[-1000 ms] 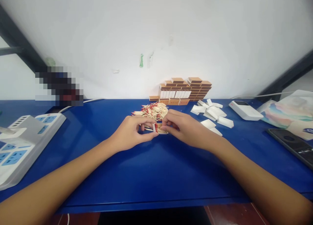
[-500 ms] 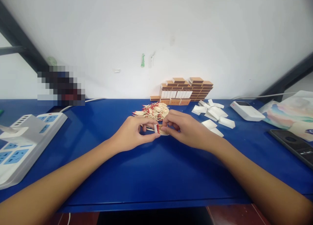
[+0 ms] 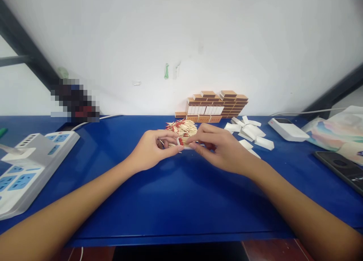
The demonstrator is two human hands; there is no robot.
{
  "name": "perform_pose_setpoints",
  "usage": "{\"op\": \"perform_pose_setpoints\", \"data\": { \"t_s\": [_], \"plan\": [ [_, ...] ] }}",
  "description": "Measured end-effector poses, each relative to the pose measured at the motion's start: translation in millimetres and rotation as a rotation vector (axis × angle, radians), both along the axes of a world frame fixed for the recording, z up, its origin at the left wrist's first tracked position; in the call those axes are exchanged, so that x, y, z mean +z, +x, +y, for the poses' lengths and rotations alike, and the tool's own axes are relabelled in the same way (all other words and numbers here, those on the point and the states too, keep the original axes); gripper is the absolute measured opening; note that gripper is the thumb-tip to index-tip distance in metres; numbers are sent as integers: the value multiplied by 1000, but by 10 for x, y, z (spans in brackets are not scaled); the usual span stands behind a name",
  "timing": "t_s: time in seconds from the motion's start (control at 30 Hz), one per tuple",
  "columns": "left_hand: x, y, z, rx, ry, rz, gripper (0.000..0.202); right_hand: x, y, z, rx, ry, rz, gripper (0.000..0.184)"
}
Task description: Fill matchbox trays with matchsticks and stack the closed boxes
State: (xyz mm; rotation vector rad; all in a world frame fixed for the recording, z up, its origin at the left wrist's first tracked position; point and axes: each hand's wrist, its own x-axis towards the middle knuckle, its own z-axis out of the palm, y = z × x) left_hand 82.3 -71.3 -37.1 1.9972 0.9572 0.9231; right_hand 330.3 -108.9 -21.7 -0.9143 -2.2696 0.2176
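Between my two hands is a small white matchbox tray point(image 3: 178, 141) with red-tipped matches lying lengthwise in it. My left hand point(image 3: 147, 149) grips the tray's left end between thumb and fingers; a few loose match sticks show by its curled fingers. My right hand point(image 3: 221, 145) is closed at the tray's right end, its thumb and fingertips pinching matches there. Its fingers hide that end of the tray. Just behind the hands, a heap of loose matches point(image 3: 184, 127) lies on the blue table point(image 3: 176, 200).
Stacked brown matchboxes point(image 3: 234, 106) stand against the wall. Several white trays point(image 3: 251, 132) lie in a loose group to the right. Farther right are a white device point(image 3: 287, 129), a phone point(image 3: 342, 168) and a plastic bag point(image 3: 337, 127). A power strip point(image 3: 36, 166) sits at left.
Both hands and the tray have moved slightly away from me, toward the match heap. My right fingers have shifted over the matches in the tray.
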Motion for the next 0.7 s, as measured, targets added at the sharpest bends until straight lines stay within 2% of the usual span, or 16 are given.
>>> {"op": "perform_pose_setpoints", "data": {
  "t_s": [0.2,0.37,0.6,0.7],
  "plan": [
    [-18,-9,49,41,-76,-97,40,33,-41,-35,-8,31,4,26],
    [-50,-4,59,57,-53,-137,41,-24,-42,-11,-20,52,-1,31],
    [-59,16,29,80,-34,-135,40,-89,-42,36,-25,109,58,21],
    [-57,11,26,71,-26,-112,39,-96,-43,39,-34,102,59,22]
  ]
}}
